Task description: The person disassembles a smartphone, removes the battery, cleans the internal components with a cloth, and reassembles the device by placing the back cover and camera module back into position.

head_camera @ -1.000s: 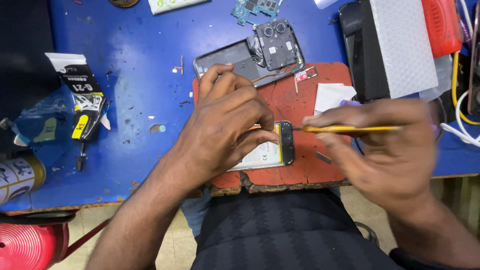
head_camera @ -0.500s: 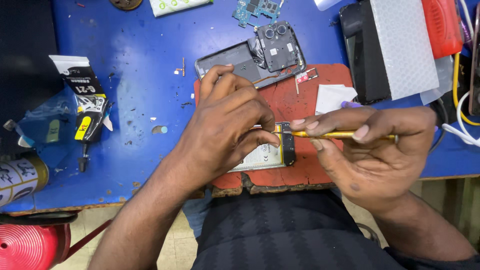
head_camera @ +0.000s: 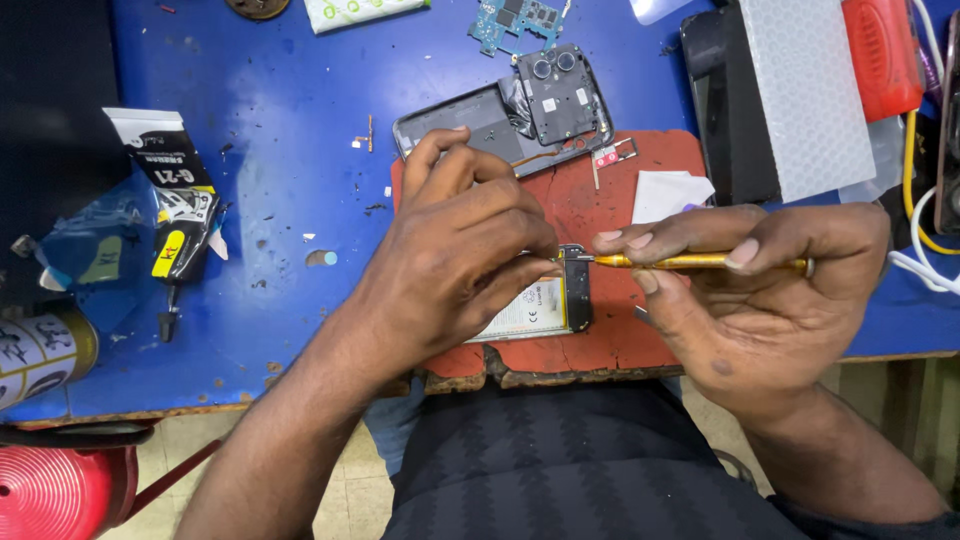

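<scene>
- Phone body (head_camera: 545, 305), head view: lies on the red mat (head_camera: 650, 345) under the left hand (head_camera: 455, 265). Only its right end shows past the fingertips, a pale label and a dark end frame.
- Left hand: fingers together, pressed down on the phone body and pinning it flat.
- Right hand (head_camera: 760, 300): thumb and fingers clamped on a yellow screwdriver (head_camera: 700, 261). Its tip sits at the phone's top right corner, just off the left fingertips.
- Handling, my read: light, thin, stiff but fragile. The labelled pale part looks like a battery, so don't flex or pierce it. Hold by the frame edges, palm pressure only, since it could slide on the mat.
- Screwdriver: slim, light, rigid. Pinched well back from the tip.
- Beyond the left fingertips: grey back cover (head_camera: 480, 125) with a camera board (head_camera: 560, 92) resting in its right end. It acts as a shallow tray, and I can't tell what else is inside.
- Left of the wrist: glue tube (head_camera: 170, 215), capped, on the blue table (head_camera: 280, 180). No open containers that I can make out.
</scene>
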